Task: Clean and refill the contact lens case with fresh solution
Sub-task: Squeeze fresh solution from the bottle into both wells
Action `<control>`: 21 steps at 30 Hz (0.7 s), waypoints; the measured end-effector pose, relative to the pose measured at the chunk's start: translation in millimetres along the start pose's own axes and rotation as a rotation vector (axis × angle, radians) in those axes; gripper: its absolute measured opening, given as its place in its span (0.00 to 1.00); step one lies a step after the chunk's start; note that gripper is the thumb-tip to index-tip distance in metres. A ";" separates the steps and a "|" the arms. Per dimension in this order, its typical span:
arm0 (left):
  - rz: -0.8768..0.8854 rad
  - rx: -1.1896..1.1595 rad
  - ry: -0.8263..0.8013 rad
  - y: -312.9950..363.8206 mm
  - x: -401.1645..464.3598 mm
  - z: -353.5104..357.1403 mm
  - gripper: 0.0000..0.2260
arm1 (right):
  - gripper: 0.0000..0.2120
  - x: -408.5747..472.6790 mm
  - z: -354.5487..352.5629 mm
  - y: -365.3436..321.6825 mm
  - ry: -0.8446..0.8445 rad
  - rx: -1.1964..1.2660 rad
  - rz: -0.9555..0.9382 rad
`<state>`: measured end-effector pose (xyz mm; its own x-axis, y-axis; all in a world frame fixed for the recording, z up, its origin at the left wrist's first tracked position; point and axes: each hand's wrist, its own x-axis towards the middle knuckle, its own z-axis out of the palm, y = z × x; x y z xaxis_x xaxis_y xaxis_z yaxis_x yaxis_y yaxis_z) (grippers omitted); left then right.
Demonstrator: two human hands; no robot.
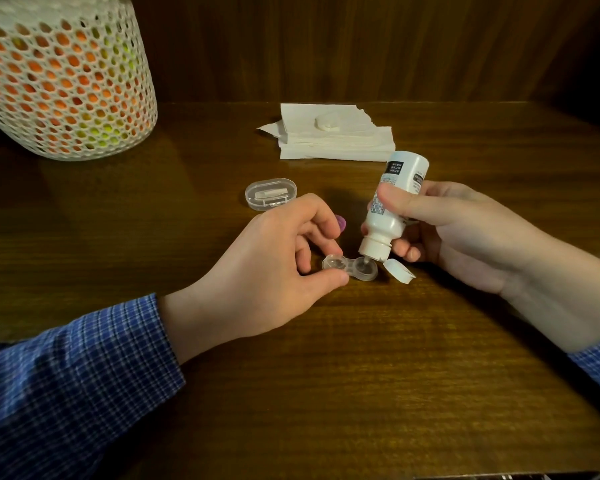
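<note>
Your left hand [274, 247] pinches the left well of the contact lens case [350, 268] between thumb and fingertips, pinning it flat near the middle of the table [326, 375]; your right hand [440, 230] is closed round the solution bottle [394, 206], tipped nozzle-down over the right well, its flip cap [399, 270] hanging open beside the case. The case is small, clear, rigid plastic, light enough to skate on the glossy wood, so I judge the rim pinch is the right hold; squeeze the soft white bottle gently, since a hard press would likely overflow the shallow well. A purple cap [444, 223] peeks behind your left fingers; toward the far edge lie a clear oval box [271, 194] and a stack of paper napkins [333, 140] with a white cap [327, 121] on top; a mesh basket [63, 77] stands at the far left corner.
</note>
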<state>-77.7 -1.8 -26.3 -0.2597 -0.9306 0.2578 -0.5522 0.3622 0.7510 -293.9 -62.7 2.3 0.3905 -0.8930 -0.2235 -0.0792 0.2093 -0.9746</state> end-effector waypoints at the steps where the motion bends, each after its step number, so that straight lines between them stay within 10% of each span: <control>1: 0.002 -0.001 0.000 -0.2 0.0 0.1 0.17 | 0.26 -0.2 0.1 -0.2 0.002 0.001 0.000; 21: -0.003 -0.007 -0.002 0.6 0.6 -0.5 0.16 | 0.24 -2.7 0.9 -2.8 0.010 0.013 0.013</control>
<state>-77.8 -2.2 -25.4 -0.2598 -0.9317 0.2539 -0.5475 0.3587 0.7560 -293.9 -60.5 5.6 0.3808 -0.8941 -0.2359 -0.0718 0.2257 -0.9715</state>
